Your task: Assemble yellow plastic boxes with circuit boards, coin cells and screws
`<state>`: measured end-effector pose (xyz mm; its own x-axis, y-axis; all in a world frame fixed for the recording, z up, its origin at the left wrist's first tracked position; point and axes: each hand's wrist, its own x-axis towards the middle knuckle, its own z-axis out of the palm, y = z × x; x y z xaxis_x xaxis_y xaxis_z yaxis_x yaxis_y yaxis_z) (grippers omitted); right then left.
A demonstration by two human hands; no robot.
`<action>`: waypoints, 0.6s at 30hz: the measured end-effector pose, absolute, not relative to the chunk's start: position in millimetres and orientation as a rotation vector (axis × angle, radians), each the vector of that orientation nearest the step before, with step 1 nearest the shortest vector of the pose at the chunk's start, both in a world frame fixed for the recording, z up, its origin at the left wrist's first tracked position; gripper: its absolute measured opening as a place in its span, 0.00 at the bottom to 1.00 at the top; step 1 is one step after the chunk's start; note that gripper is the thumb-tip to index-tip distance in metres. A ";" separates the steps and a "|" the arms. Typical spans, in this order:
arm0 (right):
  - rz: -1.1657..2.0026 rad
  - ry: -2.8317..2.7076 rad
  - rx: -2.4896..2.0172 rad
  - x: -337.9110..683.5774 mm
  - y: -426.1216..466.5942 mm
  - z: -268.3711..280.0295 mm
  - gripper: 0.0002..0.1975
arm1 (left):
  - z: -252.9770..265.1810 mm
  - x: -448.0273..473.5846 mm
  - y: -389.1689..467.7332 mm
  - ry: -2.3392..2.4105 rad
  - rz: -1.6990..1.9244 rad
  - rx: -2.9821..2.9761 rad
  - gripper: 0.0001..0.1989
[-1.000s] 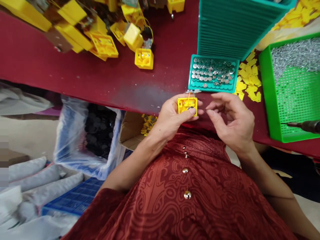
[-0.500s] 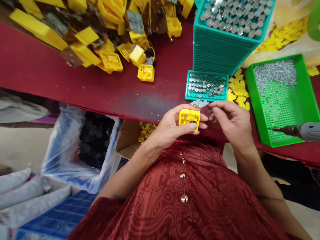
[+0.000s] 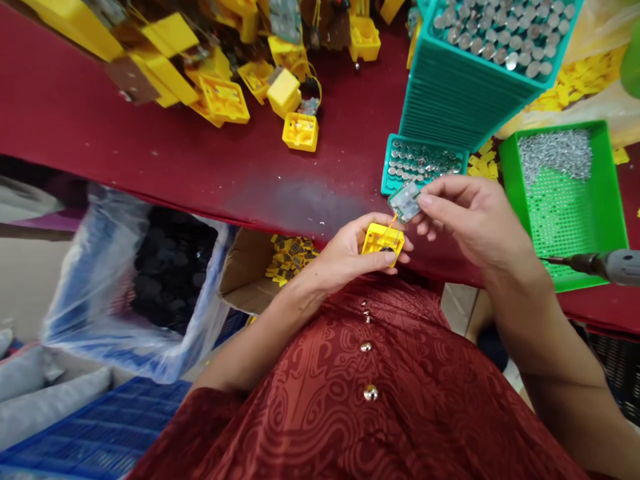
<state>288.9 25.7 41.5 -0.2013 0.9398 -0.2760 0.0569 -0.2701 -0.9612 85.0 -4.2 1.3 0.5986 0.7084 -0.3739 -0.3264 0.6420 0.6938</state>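
My left hand [image 3: 345, 253] is closed around a small open yellow plastic housing [image 3: 375, 239], its thumb over a dark round part inside. Thin wires run from the housing up to a small circuit board [image 3: 404, 201]. Between thumb and fingertips, my right hand [image 3: 465, 213] pinches the board's right edge, just above the housing. Right behind the board lies a teal tray [image 3: 387, 180] holding rows of silver button cells [image 3: 425, 159].
Behind stands a stack of teal trays [image 3: 445, 100]. A green basket [image 3: 620, 220] of small metal screws [image 3: 560, 150] sits right, an electric screwdriver [image 3: 607, 265] over it. Wired yellow housings [image 3: 300, 132] crowd the back left. Below left are a box [image 3: 245, 280] and a lined blue crate [image 3: 170, 360].
My right hand has moved onto the circuit board and now pinches it, tilting its face into view. The left hand still holds the yellow housing. The camera view has shifted slightly.
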 end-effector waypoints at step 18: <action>0.422 -2.059 -1.077 240.8 6.0 66.1 0.05 | -1.1 88.4 3.4 0.800 0.936 0.593 0.21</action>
